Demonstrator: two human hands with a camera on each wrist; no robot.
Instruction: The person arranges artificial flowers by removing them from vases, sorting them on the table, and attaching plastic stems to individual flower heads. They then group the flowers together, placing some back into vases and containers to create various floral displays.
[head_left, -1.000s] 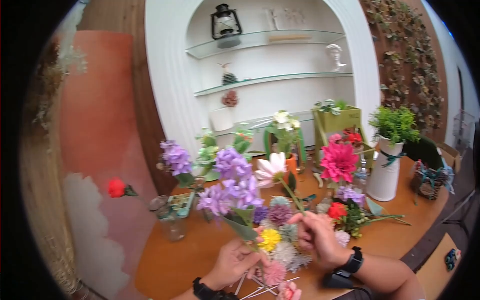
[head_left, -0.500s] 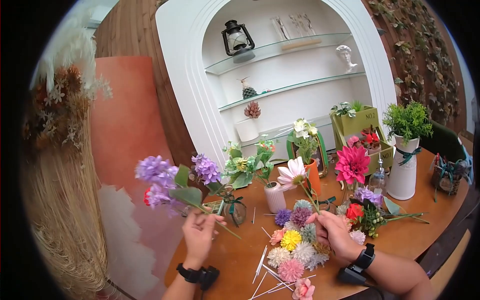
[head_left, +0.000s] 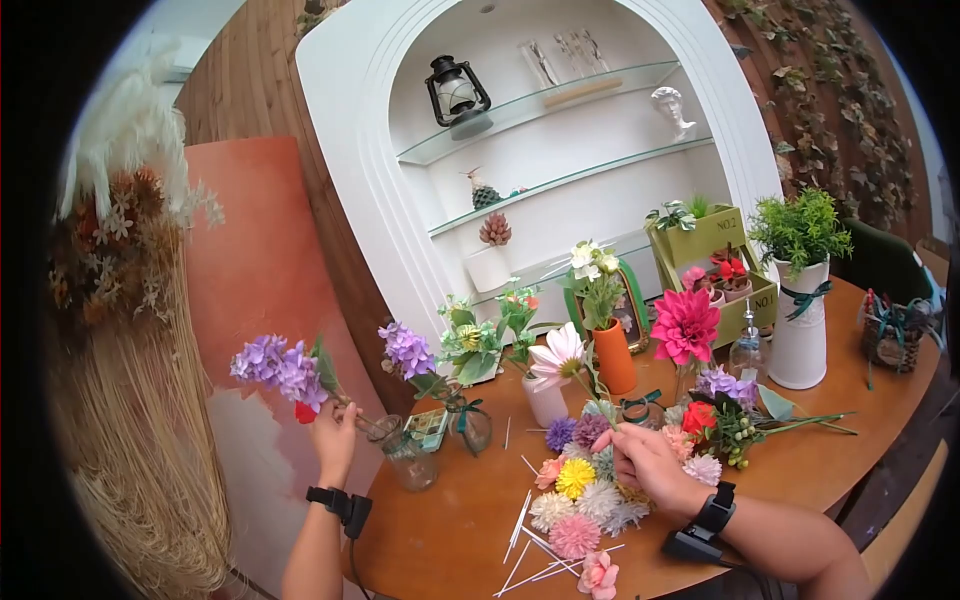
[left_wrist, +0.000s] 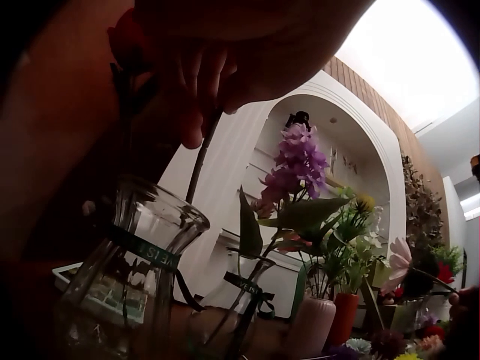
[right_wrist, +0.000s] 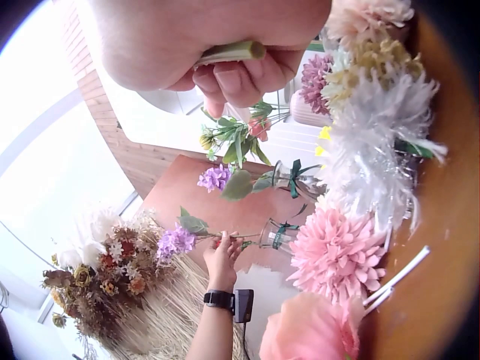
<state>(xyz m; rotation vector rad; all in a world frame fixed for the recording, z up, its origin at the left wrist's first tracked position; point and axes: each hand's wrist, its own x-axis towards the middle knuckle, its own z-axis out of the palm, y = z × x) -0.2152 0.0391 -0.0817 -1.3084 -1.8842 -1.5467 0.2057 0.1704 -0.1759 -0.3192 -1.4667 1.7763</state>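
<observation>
At the table's left edge, my left hand (head_left: 333, 440) pinches the stem of a purple flower (head_left: 285, 372), tilted outward to the left. The left wrist view shows that stem (left_wrist: 201, 165) slanting down to the mouth of a clear glass vase (left_wrist: 146, 285); whether its tip is inside cannot be told. A red flower (left_wrist: 129, 43) stands beside the fingers. Over the loose flower heads, my right hand (head_left: 655, 470) grips the stem of a pale pink flower (head_left: 557, 358); its cut end (right_wrist: 256, 50) sticks out of the curled fingers in the right wrist view.
Yellow, white and pink flower heads (head_left: 575, 478) and white sticks (head_left: 520, 525) cover the table's front middle. Behind stand a glass vase (head_left: 470, 428), an orange vase (head_left: 614, 358) and a tall white vase (head_left: 800, 345). Shelves (head_left: 540, 110) rise beyond.
My left hand has moved left and outward with the purple flower, from the middle of the table to the glass vase. My right hand stays over the flower heads, still holding the pale pink flower.
</observation>
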